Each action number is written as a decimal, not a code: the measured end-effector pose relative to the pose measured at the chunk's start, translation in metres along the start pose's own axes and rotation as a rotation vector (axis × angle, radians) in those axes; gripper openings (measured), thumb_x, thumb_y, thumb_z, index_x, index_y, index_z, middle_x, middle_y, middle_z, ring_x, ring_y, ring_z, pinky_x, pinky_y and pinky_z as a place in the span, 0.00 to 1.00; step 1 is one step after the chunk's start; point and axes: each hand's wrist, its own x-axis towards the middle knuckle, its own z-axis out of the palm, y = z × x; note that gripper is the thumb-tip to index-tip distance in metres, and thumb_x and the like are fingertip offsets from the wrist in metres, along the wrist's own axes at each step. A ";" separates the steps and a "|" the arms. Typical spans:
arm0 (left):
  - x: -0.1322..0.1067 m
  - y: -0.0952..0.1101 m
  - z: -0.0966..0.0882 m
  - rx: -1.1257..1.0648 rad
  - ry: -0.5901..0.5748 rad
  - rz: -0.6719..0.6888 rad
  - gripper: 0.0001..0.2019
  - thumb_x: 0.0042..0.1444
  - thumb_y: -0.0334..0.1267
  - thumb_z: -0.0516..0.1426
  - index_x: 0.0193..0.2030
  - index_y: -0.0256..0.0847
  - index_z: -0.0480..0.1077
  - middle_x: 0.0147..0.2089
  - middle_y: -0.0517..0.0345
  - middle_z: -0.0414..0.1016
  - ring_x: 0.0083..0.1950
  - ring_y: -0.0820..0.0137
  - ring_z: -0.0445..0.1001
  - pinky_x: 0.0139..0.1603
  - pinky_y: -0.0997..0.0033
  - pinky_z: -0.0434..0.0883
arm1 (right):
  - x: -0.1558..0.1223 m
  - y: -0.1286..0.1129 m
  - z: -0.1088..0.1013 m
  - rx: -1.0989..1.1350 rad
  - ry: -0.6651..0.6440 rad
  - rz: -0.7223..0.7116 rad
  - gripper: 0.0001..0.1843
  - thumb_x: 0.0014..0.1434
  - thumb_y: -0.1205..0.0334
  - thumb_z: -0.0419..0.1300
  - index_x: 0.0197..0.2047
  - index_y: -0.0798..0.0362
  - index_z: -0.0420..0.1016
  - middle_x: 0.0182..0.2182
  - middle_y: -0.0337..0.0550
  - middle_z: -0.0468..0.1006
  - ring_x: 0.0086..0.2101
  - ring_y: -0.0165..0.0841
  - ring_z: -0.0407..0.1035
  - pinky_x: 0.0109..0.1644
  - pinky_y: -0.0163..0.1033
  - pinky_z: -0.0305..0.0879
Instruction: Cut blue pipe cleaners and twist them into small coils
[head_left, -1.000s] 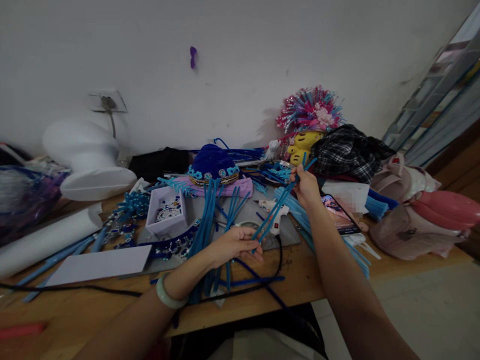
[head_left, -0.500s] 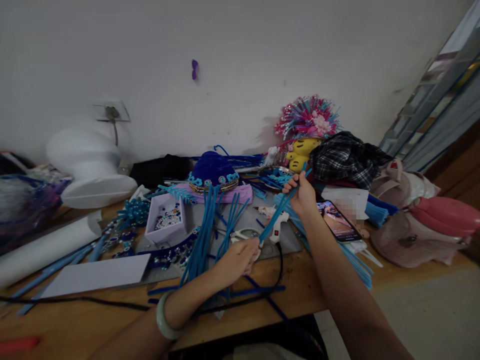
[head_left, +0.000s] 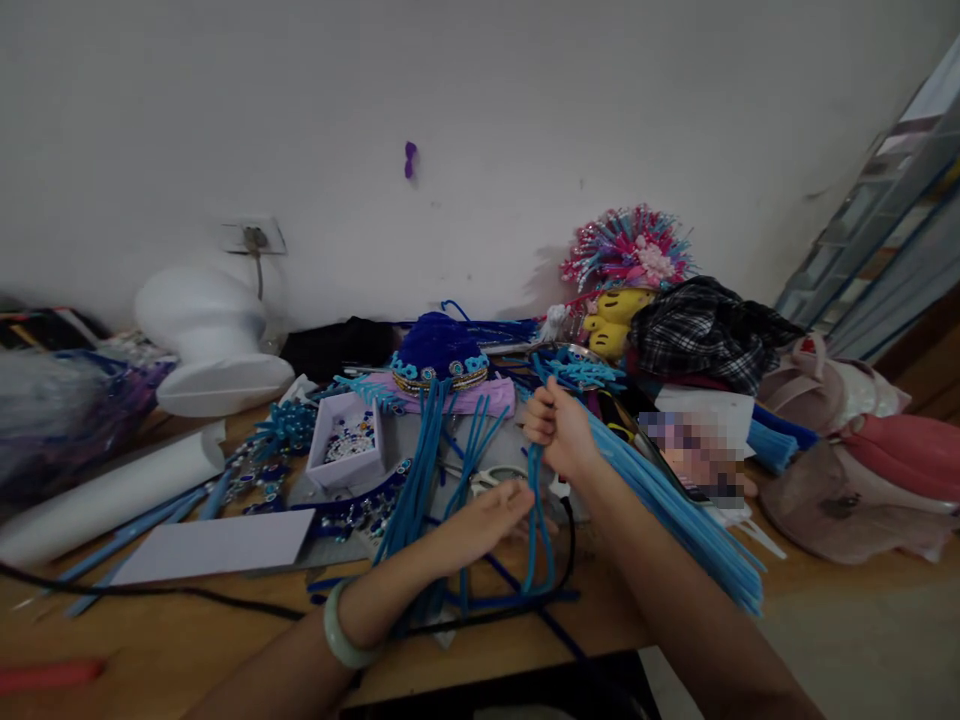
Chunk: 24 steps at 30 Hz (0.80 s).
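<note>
My right hand (head_left: 559, 430) is closed around the upper part of a few light-blue pipe cleaners (head_left: 550, 560), which hang below it in a narrow bent loop. Beside that loop is my left hand (head_left: 491, 515), its fingers loosely stretched out at the strands and partly blurred. Between my left forearm and a blue headpiece (head_left: 436, 345) run more teal pipe cleaners (head_left: 412, 470). White-handled scissors (head_left: 495, 478) lie behind my left hand. A white glue gun (head_left: 559, 487) is mostly hidden by my right hand. Under my right forearm rests a thick bundle of light-blue pipe cleaners (head_left: 675, 520).
A white box of beads (head_left: 345, 440) and a white foam head (head_left: 202, 340) stand to the left, near a white roll (head_left: 120, 490) and white card (head_left: 217, 545). A black cord (head_left: 187, 598) crosses the front. At right are a phone (head_left: 679, 455) and pink bag (head_left: 847, 490).
The held pipe cleaners went from stretched diagonally between both hands to a hanging loop. My right hand came down and left; my left hand's fingers loosened. The view shifted slightly.
</note>
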 end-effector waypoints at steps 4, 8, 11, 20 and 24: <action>0.006 0.001 0.001 -0.277 0.183 -0.052 0.13 0.47 0.47 0.54 0.28 0.39 0.60 0.21 0.60 0.69 0.22 0.73 0.68 0.26 0.73 0.65 | 0.000 0.034 0.016 -0.100 0.029 0.068 0.13 0.50 0.57 0.51 0.20 0.52 0.53 0.12 0.28 0.49 0.13 0.20 0.43 0.14 0.27 0.41; 0.007 -0.002 -0.006 -0.369 0.205 -0.080 0.11 0.48 0.44 0.55 0.29 0.38 0.59 0.15 0.69 0.59 0.11 0.81 0.55 0.13 0.80 0.56 | 0.001 0.038 0.013 -0.360 0.020 -0.039 0.09 0.47 0.58 0.55 0.23 0.54 0.63 0.16 0.32 0.61 0.19 0.22 0.56 0.23 0.29 0.53; 0.005 -0.003 -0.011 -0.468 0.107 -0.118 0.10 0.49 0.42 0.53 0.28 0.38 0.60 0.14 0.72 0.50 0.10 0.85 0.43 0.09 0.84 0.45 | 0.006 0.029 0.001 -0.566 0.040 -0.112 0.12 0.46 0.54 0.57 0.24 0.56 0.70 0.21 0.36 0.67 0.21 0.22 0.57 0.23 0.30 0.50; 0.010 -0.001 -0.024 -0.451 0.163 0.002 0.07 0.50 0.38 0.54 0.31 0.35 0.65 0.16 0.68 0.57 0.12 0.84 0.50 0.13 0.82 0.54 | 0.011 0.005 -0.014 -0.525 0.148 -0.188 0.19 0.40 0.48 0.62 0.28 0.57 0.72 0.17 0.35 0.66 0.17 0.23 0.59 0.20 0.32 0.56; 0.016 0.007 -0.049 -0.500 0.336 0.046 0.07 0.50 0.36 0.54 0.26 0.33 0.66 0.21 0.62 0.65 0.17 0.81 0.62 0.21 0.79 0.64 | 0.012 -0.002 -0.016 -0.465 0.225 -0.340 0.16 0.40 0.51 0.63 0.23 0.56 0.70 0.23 0.38 0.71 0.21 0.24 0.64 0.24 0.33 0.61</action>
